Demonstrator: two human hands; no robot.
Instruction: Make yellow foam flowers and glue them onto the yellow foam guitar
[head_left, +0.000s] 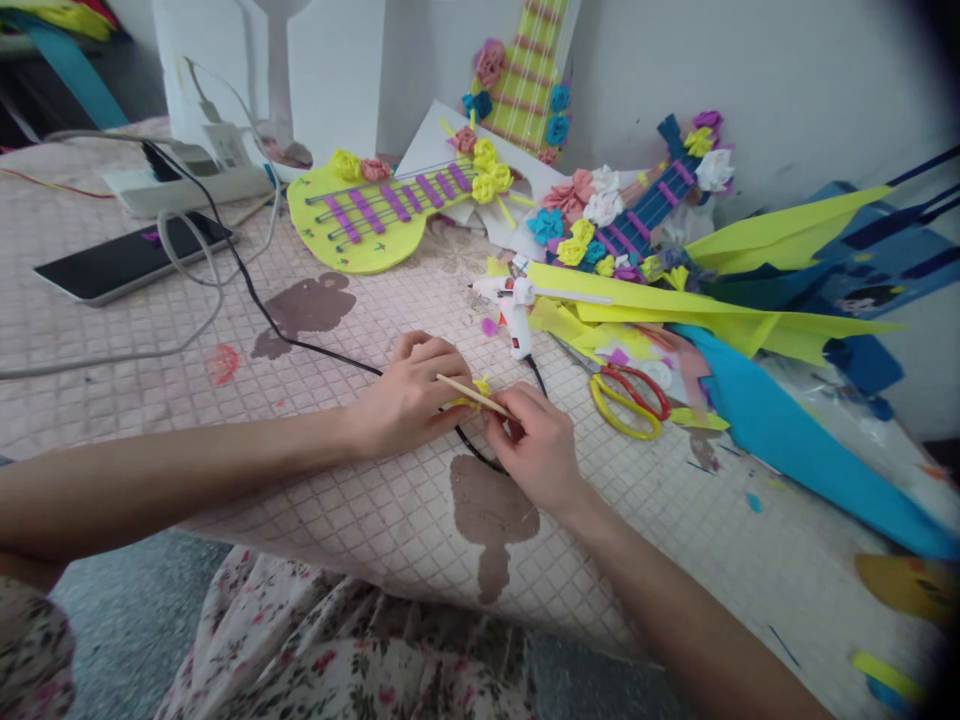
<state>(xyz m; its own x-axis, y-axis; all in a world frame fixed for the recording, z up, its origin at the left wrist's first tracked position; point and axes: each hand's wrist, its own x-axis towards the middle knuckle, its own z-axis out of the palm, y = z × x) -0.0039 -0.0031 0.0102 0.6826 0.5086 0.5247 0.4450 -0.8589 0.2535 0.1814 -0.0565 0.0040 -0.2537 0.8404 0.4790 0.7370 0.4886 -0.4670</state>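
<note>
We are looking at a thin pale stick (469, 392) slanting between the two hands, above the near part of the table, with a small piece of crumpled yellow paper (481, 386) showing just behind it. The right hand (541, 440) is pinching the stick's lower right end between thumb and fingers. The left hand (421, 395) is curling its fingers around the paper's left side and gripping it. Below them we are seeing a quilted tablecloth (390, 490), and a black cord (322, 350) is running behind the left hand. Just beyond, a white glue gun (516, 322) is lying near the scissors (603, 373), whose handles are showing red and yellow. A long blue strip (795, 435) is stretching away to the right. Farther back, a yellow guitar-shaped piece (390, 245) with purple bars is lying near paper flowers (491, 182), while a dark-screened device (135, 262) is resting at the left.
</note>
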